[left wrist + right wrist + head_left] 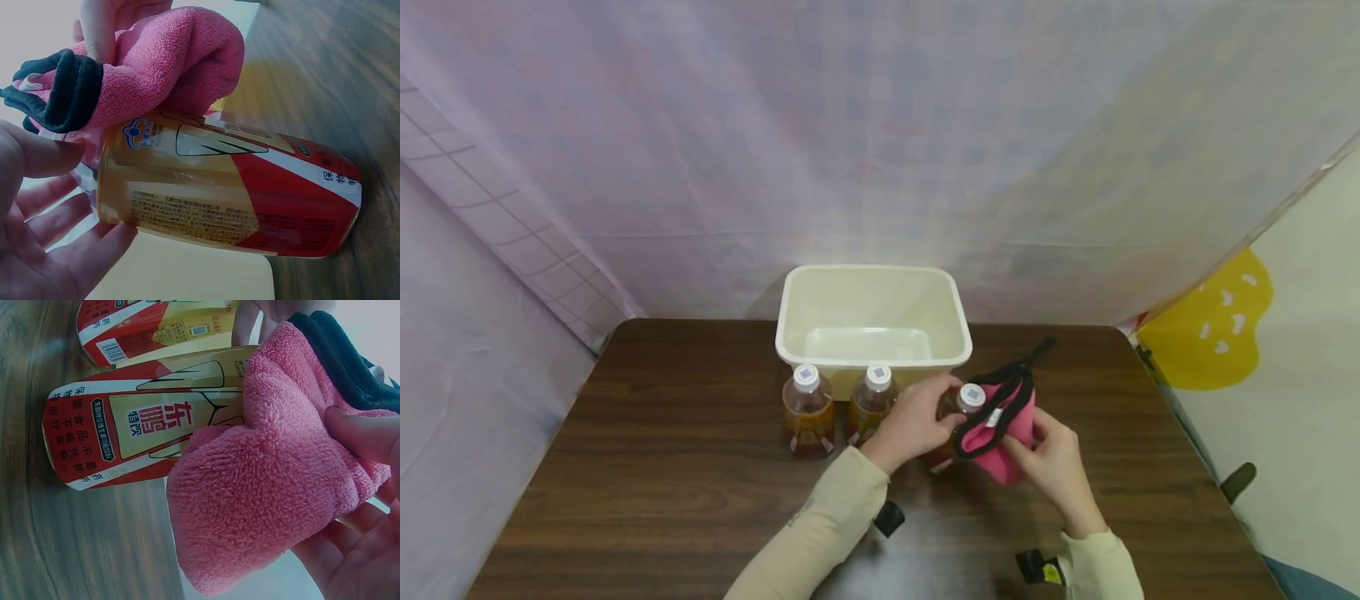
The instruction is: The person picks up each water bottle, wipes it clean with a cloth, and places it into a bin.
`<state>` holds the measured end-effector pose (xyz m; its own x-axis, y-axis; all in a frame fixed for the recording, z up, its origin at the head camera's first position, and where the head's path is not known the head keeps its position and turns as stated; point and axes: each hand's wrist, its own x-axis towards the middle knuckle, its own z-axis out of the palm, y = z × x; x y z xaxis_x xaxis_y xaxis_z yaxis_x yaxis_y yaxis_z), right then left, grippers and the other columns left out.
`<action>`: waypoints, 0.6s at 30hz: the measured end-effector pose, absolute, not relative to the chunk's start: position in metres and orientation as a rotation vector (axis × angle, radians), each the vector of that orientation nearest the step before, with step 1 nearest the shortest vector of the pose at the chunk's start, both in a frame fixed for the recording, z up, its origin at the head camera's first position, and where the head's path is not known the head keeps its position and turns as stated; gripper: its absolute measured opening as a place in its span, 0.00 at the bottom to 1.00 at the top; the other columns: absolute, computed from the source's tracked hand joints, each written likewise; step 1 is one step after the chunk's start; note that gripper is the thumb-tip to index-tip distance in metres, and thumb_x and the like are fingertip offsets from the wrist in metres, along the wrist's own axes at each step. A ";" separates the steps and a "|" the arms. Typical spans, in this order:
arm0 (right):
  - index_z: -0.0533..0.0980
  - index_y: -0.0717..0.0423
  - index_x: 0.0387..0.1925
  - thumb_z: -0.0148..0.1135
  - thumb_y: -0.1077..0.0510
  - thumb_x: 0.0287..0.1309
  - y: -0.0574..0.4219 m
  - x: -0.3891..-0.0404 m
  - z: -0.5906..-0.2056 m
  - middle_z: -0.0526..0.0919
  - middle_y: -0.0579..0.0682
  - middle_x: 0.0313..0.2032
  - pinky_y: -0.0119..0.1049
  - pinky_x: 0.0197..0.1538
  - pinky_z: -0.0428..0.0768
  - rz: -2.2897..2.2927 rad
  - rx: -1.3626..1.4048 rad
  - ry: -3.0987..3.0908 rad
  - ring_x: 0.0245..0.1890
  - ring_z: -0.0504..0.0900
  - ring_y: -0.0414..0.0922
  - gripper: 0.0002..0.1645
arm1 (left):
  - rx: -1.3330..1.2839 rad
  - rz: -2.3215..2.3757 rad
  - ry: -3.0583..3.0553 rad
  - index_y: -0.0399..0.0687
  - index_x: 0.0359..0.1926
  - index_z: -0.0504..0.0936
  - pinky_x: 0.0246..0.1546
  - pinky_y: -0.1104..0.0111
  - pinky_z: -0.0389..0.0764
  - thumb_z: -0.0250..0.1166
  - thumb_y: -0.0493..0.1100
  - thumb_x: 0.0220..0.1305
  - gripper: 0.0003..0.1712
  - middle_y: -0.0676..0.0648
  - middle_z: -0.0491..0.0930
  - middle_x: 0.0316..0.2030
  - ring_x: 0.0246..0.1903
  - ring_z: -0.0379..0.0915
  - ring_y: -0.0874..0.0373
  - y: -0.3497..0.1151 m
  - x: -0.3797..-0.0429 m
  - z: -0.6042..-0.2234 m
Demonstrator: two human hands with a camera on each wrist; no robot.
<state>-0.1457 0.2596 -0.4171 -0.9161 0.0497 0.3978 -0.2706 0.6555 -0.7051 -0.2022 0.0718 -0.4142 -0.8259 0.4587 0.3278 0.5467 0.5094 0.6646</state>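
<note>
On the right of three drink bottles stands a bottle with a white cap and a red and gold label. My left hand holds it round the clear shoulder, thumb on one side and fingers on the other. A pink fleecy cloth with black edging is in my right hand, pinched between thumb and fingers. In the right wrist view the folded cloth lies against the upper part of the bottle and covers some of its label.
Two more capped bottles stand to the left, in front of a cream plastic bin. The bin sits at the back of the dark wooden table. Fabric curtains hang behind and at the sides.
</note>
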 end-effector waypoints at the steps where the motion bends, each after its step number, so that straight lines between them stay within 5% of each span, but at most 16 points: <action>1: 0.76 0.63 0.26 0.67 0.71 0.37 0.259 -0.146 -0.417 0.80 0.52 0.22 0.23 0.22 0.69 1.152 0.176 -2.490 0.21 0.69 0.32 0.10 | -0.878 -1.225 -2.635 0.48 0.46 0.76 0.42 0.74 0.74 0.66 0.42 0.52 0.18 0.52 0.79 0.40 0.39 0.74 0.61 0.071 -0.202 -0.414; 18: 0.73 0.63 0.21 0.64 0.75 0.31 0.257 -0.147 -0.442 0.75 0.50 0.16 0.24 0.18 0.65 1.073 0.132 -2.476 0.18 0.65 0.32 0.11 | -0.834 -1.216 -2.587 0.45 0.43 0.78 0.43 0.72 0.74 0.67 0.44 0.51 0.17 0.49 0.80 0.40 0.41 0.75 0.58 0.074 -0.201 -0.419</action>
